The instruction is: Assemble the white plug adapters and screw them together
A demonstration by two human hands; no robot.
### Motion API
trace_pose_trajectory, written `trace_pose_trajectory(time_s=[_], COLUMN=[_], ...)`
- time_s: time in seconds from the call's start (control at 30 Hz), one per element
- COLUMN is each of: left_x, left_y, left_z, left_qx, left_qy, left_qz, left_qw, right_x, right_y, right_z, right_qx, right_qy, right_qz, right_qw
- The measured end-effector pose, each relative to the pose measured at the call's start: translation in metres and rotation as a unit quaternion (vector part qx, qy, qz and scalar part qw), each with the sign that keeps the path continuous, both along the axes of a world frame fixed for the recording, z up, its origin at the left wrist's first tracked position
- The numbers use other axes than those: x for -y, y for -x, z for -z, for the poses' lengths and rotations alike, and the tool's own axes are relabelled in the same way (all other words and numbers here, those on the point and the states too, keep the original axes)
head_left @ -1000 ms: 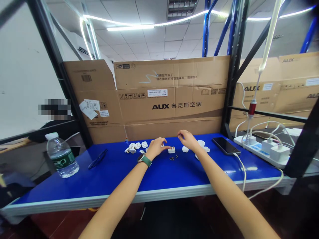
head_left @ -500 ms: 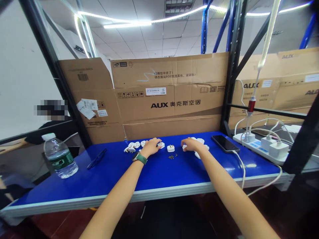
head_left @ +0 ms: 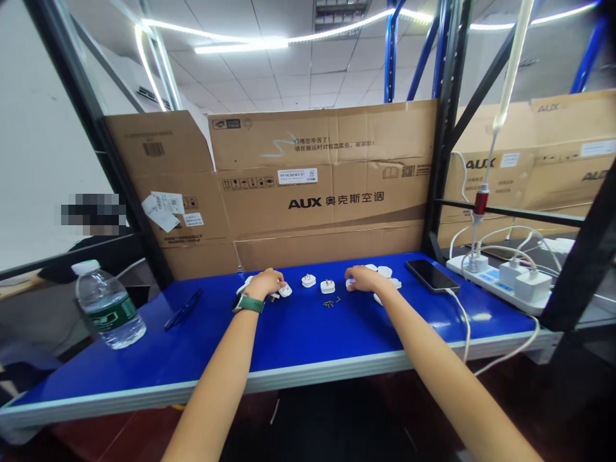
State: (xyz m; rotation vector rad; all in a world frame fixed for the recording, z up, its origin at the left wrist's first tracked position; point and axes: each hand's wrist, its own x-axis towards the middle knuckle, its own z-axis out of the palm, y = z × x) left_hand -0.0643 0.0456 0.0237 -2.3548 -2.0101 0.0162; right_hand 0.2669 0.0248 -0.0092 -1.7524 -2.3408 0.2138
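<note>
Near the left end of your desk [head_left: 298, 337] is a water bottle [head_left: 108, 311]; its green label is too blurry to read. Your left hand [head_left: 268, 283] is over white plug parts [head_left: 285, 290] near the back edge; you can't tell if its grip is closed. Behind that edge, the cardboard [head_left: 332, 228] says "AUX 奥克斯空调". Two white plug pieces [head_left: 328, 287] sit mid-desk, prongs up, with tiny screws [head_left: 328, 304] in front. Your right hand [head_left: 364, 278] touches a white piece [head_left: 349, 284]; its grip is hard to tell. A black phone [head_left: 432, 276] lies near the right end.
</note>
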Motion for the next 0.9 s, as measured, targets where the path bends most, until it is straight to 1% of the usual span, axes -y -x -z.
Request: trace_pose_trajectory(time_s=[0.07, 0.13, 0.3, 0.37, 0.43, 0.47, 0.5, 0.53, 0.6, 0.63, 0.67, 0.7, 0.73, 0.8, 0.9], left_x=[0.001, 0.003, 0.006, 0.005, 0.006, 0.007, 0.008, 0.009, 0.013, 0.015, 0.017, 0.019, 0.021, 0.025, 0.031], left_y=[0.002, 0.002, -0.001, -0.002, -0.004, -0.005, -0.007, -0.009, -0.015, -0.018, -0.022, -0.026, -0.029, -0.036, -0.044], left_z=[-0.002, -0.002, -0.001, -0.001, -0.003, -0.004, -0.005, -0.007, -0.010, -0.012, -0.013, -0.014, -0.015, -0.017, -0.018], left_qx=[0.010, 0.010, -0.004, -0.002, 0.005, 0.013, 0.025, 0.037, 0.067, 0.085, 0.103, 0.116, 0.126, 0.148, 0.165], left_qy=[0.025, 0.034, 0.038, 0.023, -0.019, -0.050, -0.084, -0.117, -0.174, -0.195, -0.210, -0.218, -0.218, -0.231, -0.229], left_qz=[0.025, 0.044, 0.042, 0.047, 0.045, 0.041, 0.040, 0.046, 0.069, 0.081, 0.097, 0.109, 0.119, 0.151, 0.220], left_qw=[0.999, 0.998, 0.998, 0.999, 0.999, 0.998, 0.995, 0.991, 0.980, 0.974, 0.967, 0.963, 0.960, 0.950, 0.934], right_x=[0.000, -0.001, -0.002, -0.002, -0.002, 0.000, 0.001, 0.003, 0.008, 0.011, 0.014, 0.016, 0.018, 0.021, 0.025], right_y=[0.000, 0.000, -0.003, -0.001, 0.003, 0.007, 0.010, 0.013, 0.017, 0.019, 0.020, 0.020, 0.020, 0.020, 0.021], right_z=[0.000, 0.001, 0.004, 0.003, -0.001, -0.004, -0.007, -0.010, -0.017, -0.020, -0.022, -0.024, -0.026, -0.028, -0.030], right_qx=[-0.002, 0.004, 0.018, -0.018, -0.109, -0.180, -0.260, -0.340, -0.481, -0.534, -0.576, -0.606, -0.627, -0.654, -0.677], right_qy=[0.004, 0.005, 0.002, -0.021, -0.065, -0.090, -0.108, -0.105, -0.041, -0.002, 0.030, 0.059, 0.082, 0.112, 0.135], right_qz=[-0.002, -0.007, -0.020, -0.013, -0.018, -0.042, -0.072, -0.105, -0.160, -0.185, -0.206, -0.220, -0.226, -0.227, -0.224], right_qw=[1.000, 1.000, 1.000, 1.000, 0.992, 0.979, 0.957, 0.929, 0.861, 0.825, 0.791, 0.762, 0.741, 0.712, 0.688])
